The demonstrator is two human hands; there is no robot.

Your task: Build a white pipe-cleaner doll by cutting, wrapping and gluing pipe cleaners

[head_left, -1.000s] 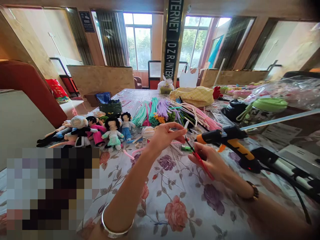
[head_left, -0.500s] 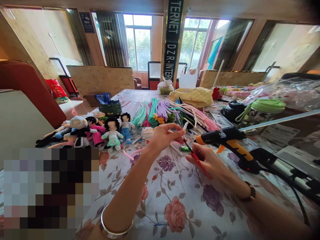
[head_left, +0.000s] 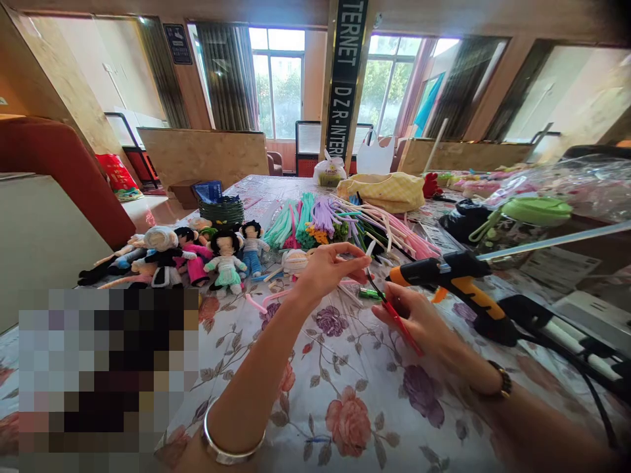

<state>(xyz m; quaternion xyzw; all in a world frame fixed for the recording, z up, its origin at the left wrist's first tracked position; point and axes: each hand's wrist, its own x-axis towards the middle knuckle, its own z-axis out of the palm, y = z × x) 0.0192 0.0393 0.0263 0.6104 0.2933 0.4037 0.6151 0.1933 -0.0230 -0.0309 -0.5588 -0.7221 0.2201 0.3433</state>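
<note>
Broadly, a table [head_left: 355,407] under a flowered cloth is carrying a whole craft spread, and everything is sitting within arm's reach of the person at its near edge. Beyond the hands, a fan of pipe cleaners [head_left: 335,226] is lying sorted by colour, probably so that one stem can be pulled without disturbing the rest. Left of that fan, a row of dolls [head_left: 197,256] is lying on its backs, heads away from the person, seemingly set aside as finished pieces. Right of the hands, a glue gun [head_left: 458,282] is resting with its nozzle pointing toward them and clear of the cloth, likely to keep the tip off the fabric.

Nearer, the left hand [head_left: 328,269] is pinching a thin pale stem [head_left: 369,253] between thumb and fingertips, holding it up off the table so its end is free. Just beside and below it, the right hand [head_left: 419,322] is closing around red scissors [head_left: 392,312], whose dark blades are pointing up at the pinched stem, almost touching it. Both wrists are wearing bracelets.
</note>
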